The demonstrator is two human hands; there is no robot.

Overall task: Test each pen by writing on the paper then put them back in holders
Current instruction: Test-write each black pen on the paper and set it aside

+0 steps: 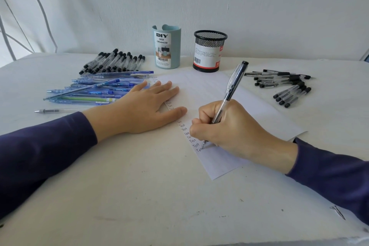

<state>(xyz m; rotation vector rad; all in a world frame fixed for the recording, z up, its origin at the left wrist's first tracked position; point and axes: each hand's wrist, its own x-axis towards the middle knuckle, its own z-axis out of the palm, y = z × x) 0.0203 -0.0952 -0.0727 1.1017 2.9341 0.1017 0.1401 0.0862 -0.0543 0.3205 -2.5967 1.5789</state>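
Your right hand grips a clear black-capped pen, tip down on the paper beside a column of "Test" words. Your left hand lies flat, fingers straight, on the paper's left edge. The blue holder and the black mesh holder stand behind the paper.

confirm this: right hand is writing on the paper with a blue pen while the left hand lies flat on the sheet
Not quite: the head view shows the pen in the right hand is clear with a black cap, not blue. The rest holds: left hand flat on the paper.
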